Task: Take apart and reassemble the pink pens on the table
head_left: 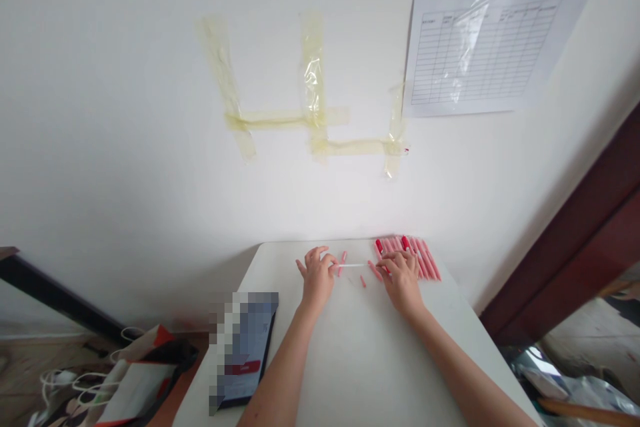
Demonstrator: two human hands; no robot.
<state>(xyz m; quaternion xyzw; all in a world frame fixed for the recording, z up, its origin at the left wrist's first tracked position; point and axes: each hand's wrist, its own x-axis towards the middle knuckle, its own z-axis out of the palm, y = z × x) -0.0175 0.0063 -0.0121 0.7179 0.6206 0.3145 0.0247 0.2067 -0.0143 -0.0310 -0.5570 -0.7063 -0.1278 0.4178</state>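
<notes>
Both my hands rest at the far end of a white table [345,373]. My left hand [317,275] pinches the left end of a thin white rod [354,265], which runs across to my right hand [401,277]. The fingers of my right hand curl down beside the rod's other end, on the edge of a tight row of pink tubes [423,258], some with red tips. Whether that hand grips anything is hidden. Several short pink pieces [343,259] lie around the rod, between my hands.
A tablet [249,347], partly blurred, lies at the table's near left edge. The table's far end meets a white wall [150,147] bearing strips of yellowed tape and a taped ruled sheet [483,50]. A bag and white cables [135,373] sit on the floor at lower left.
</notes>
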